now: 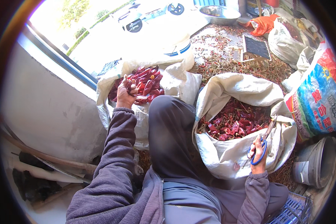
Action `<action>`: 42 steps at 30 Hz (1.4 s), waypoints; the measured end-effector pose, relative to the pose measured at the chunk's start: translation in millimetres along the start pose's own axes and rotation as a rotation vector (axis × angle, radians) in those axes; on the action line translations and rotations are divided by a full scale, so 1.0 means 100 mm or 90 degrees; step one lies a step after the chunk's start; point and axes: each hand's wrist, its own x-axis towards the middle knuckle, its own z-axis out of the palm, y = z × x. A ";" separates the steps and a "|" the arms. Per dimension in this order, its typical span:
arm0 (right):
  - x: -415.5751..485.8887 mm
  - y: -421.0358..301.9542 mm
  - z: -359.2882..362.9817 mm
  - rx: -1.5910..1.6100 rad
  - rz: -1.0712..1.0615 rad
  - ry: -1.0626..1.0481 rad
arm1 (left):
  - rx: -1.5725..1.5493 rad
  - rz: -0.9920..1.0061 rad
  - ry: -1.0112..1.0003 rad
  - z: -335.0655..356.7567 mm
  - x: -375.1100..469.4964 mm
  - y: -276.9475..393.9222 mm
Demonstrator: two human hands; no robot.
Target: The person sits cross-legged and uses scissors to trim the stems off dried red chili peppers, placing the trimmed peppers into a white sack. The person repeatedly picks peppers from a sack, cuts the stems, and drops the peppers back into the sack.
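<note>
My left hand [125, 93] is over the mouth of a white woven sack [175, 81] at the left, its fingers curled. Whole dried red chillies [148, 84] fill that sack around the hand. A dark bit shows among the fingers, but whether they grip a chilli is unclear. In my right hand [259, 156] is a pair of scissors [268, 130] with blue handles, blades pointing up and away from me. The scissors lie over the rolled rim of a second white woven sack [215, 155]. Inside it are red chilli pieces [235, 127] mixed with stems.
Chilli stems and debris [224, 60] cover the floor ahead. Beyond are a small folding stool [256, 47], a metal basin [219, 15] and a white bucket [182, 51]. A printed sack [316, 98] and a tipped grey bucket [310, 165] stand right; a wall [56, 106] runs left.
</note>
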 end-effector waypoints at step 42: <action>0.09 -0.30 -0.08 0.007 -0.160 0.035 | 1.167 0.461 -0.793 1.73 -1.65 -3.22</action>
